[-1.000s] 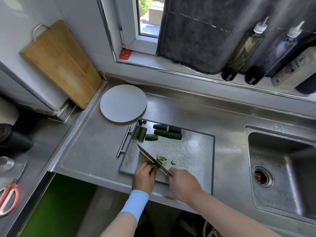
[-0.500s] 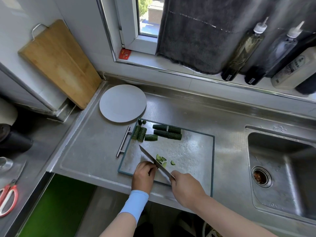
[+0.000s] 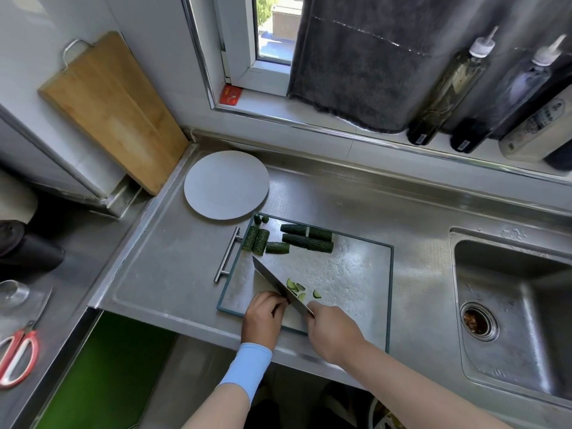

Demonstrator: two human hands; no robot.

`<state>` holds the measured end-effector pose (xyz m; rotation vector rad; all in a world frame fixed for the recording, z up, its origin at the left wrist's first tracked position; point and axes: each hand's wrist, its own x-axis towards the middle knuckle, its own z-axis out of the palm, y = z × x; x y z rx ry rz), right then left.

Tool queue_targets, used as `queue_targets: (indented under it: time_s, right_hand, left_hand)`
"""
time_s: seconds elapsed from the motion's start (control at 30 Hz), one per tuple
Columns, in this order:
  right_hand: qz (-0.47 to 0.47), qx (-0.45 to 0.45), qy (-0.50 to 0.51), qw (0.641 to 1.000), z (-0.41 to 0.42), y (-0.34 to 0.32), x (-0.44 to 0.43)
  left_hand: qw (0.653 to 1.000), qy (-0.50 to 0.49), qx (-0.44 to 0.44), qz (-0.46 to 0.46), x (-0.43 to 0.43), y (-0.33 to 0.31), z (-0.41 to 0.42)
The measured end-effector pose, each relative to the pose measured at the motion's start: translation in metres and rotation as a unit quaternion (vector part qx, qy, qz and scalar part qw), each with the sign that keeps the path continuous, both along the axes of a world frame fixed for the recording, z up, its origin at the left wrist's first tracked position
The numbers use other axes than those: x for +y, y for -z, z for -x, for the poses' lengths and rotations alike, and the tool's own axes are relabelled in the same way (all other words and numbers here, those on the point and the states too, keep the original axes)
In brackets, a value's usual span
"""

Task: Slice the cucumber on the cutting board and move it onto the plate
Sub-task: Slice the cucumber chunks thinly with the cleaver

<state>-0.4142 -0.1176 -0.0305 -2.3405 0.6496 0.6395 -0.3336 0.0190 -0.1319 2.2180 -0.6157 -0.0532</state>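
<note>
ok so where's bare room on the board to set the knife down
Bare: the board's right half, from the slices to its right edge; also the counter between board and sink. Crowded: the far left corner, with cucumber pieces, and around the knife.

Brushed steel counter (image 3: 173, 274), matt plate (image 3: 226, 184), glossy knife blade (image 3: 272, 281).

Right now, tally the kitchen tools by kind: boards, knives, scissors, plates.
Boards: 2
Knife: 1
Scissors: 1
Plate: 1
Total: 5
</note>
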Motion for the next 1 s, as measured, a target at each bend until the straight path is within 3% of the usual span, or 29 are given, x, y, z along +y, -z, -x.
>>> queue_targets:
  time_s: [1.0]
  right_hand:
    - [-0.009, -0.018, 0.016, 1.000, 0.014, -0.008, 0.000]
  left_hand:
    - [1.000, -0.001, -0.007, 0.002, 0.000, -0.002, 0.001]
